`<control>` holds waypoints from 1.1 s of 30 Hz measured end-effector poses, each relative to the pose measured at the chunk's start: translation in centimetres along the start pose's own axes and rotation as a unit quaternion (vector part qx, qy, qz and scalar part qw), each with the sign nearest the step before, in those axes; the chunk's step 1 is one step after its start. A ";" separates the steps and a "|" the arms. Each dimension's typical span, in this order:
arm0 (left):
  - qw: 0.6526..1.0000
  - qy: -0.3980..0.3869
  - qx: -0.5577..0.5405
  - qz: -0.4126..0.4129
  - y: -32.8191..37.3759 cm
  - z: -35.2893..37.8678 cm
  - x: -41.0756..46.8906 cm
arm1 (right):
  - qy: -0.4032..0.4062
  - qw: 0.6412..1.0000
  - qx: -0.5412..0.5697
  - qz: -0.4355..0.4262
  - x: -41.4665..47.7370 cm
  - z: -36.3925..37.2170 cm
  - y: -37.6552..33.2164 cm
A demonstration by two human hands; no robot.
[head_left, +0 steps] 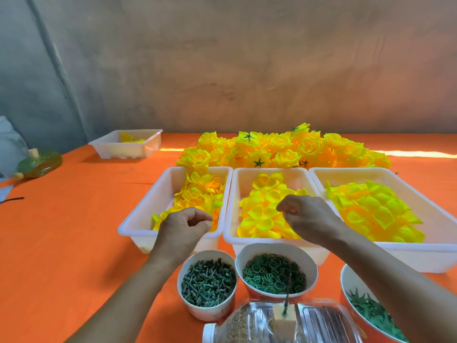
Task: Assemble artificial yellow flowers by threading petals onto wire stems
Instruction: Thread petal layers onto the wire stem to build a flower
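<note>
Head view: left hand (183, 227) fingers (199, 216) loose, empty; right hand (308, 216) hold unclear; trays (148, 204) beneath, cups (210, 313) nearer

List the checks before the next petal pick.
1. Petal stock: ok; the left tray, middle tray and right tray all hold yellow petals.
2. Upright stem in the block on the bottle: ok, and it looks bare.
3. Grip of left hand: cannot tell; fingers curled, nothing seen in them.
4. Grip of right hand: cannot tell; it is curled above the middle tray.
5. Stock in cup of green pegs and cup of green rings: ok, both filled.
</note>
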State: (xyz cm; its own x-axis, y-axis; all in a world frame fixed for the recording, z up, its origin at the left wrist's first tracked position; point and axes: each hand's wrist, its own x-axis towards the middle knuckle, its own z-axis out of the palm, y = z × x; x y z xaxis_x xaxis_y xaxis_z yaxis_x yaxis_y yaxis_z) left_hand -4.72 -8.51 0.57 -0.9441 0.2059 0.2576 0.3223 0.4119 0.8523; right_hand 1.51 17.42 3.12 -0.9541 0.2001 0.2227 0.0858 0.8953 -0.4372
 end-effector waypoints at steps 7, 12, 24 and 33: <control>0.978 0.019 0.202 -0.043 -1.7 1.1 5.8 | -0.021 0.997 -0.068 0.028 0.5 4.2 2.2; 0.952 -0.018 0.298 -0.062 -2.4 3.5 8.3 | -0.037 0.995 -0.081 0.036 1.0 4.4 2.3; 0.993 0.033 0.085 -0.078 -1.9 3.3 8.8 | -0.043 0.995 -0.063 0.057 1.1 4.7 2.3; 0.869 -0.059 -0.442 -0.214 1.4 2.1 5.1 | -0.024 0.997 -0.067 0.043 1.1 4.9 2.5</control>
State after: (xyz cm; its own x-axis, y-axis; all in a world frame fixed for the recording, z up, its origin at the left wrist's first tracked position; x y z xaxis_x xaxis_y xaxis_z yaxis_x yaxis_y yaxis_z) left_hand -8.90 -5.05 2.17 -0.9342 0.3121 -0.1730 -0.2845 -0.3586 0.8891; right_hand -0.75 17.98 -2.01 -0.9537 0.2629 0.1462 0.2031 0.9212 -0.3320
